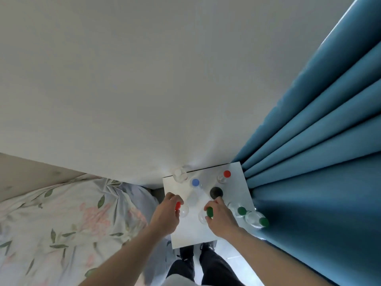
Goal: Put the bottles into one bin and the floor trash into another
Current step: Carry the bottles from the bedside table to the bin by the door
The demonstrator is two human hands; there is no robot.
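Head view is looking steeply down at a small white table (208, 230) standing against a pale wall (144, 79), and every position below is being given relative to this table. The left hand (165, 215) is reaching over the table's left edge, its fingers curling round the neck of a clear red-capped bottle (183, 210) that is standing upright at that edge. The right hand (221, 218) is reaching over the table's middle, its fingers and thumb pinching the neck of a clear green-capped bottle (207, 212) that is standing upright there. A blue-capped bottle (195, 183) is standing toward the table's far side, between the two hands and the wall. A capless bottle (179, 174) is standing at the far left corner, and a second red-capped bottle (225, 176) is standing near the far right corner. A black-capped bottle (216, 192) is standing just beyond the right hand. Two more green-capped bottles (241, 211) (259, 220) are standing at the table's right edge, beside a blue curtain (319, 141) hanging to the table's right. A floral-print bed (61, 219) is lying to the table's left. The person's dark-trousered legs (210, 267) are standing at the table's near edge.
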